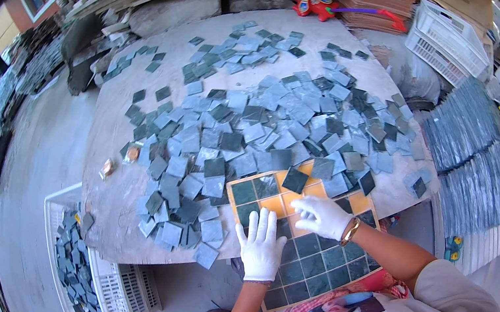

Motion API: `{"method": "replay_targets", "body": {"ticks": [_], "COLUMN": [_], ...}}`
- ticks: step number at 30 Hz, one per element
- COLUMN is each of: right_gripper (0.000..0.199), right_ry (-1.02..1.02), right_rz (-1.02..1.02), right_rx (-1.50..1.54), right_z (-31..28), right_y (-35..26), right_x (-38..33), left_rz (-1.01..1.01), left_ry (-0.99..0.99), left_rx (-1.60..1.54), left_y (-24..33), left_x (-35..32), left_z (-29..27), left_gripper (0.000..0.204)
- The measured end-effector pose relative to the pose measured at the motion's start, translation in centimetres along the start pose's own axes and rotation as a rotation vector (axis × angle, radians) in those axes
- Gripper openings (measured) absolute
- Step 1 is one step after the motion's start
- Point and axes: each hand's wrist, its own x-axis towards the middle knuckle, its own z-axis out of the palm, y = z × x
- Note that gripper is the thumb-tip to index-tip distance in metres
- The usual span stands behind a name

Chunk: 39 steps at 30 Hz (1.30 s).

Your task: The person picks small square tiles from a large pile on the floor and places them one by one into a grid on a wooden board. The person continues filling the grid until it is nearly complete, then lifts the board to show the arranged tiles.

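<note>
A yellow board with raised grid lines (271, 208) lies in front of me, its near end over the table's edge by my body. Square dark green stone tiles (313, 265) fill its nearer rows and upper left corner; several yellow cells show bare. My left hand (260, 246), in a white glove, lies flat over the board's left side with fingers stretched out. My right hand (322, 217), also gloved, is over the middle, its fingers bent and apart beside the bare cells, with no tile visible in them. One dark tile (295, 180) rests askew across the board's far part.
A large heap of loose tiles (250, 116) spreads over the table (112, 207). At left stands a white crate (98, 263) of tiles. Stacked tile sheets (472, 163) and a white basket (444, 41) are at right. A red toy (315, 3) lies at the far edge.
</note>
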Motion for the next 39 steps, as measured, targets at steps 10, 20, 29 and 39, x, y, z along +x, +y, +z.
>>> {"method": "replay_targets", "body": {"ticks": [10,20,29,39], "right_gripper": [0.061,0.056,0.066,0.059], "right_ry": [0.169,0.577,0.272,0.580], "right_rz": [0.149,0.159,0.150,0.276], "right_rx": [-0.568,-0.264,-0.265,-0.395], "right_z": [-0.5,-10.8,-11.2,-12.1], "right_y": [-0.1,7.4,11.0,10.0], "right_x": [4.6,1.0,-2.3,-1.8], "left_rz": [-0.007,0.050,0.344,0.267], "left_ry": [0.017,0.033,0.159,0.015], "left_rx": [0.097,-0.002,-0.044,-0.041], "left_y": [1.0,3.0,5.7,5.4], "left_x": [-0.4,-2.5,13.5,16.0], "left_z": [1.6,-0.9,1.6,1.9], "left_gripper": [0.059,0.048,0.052,0.052]}}
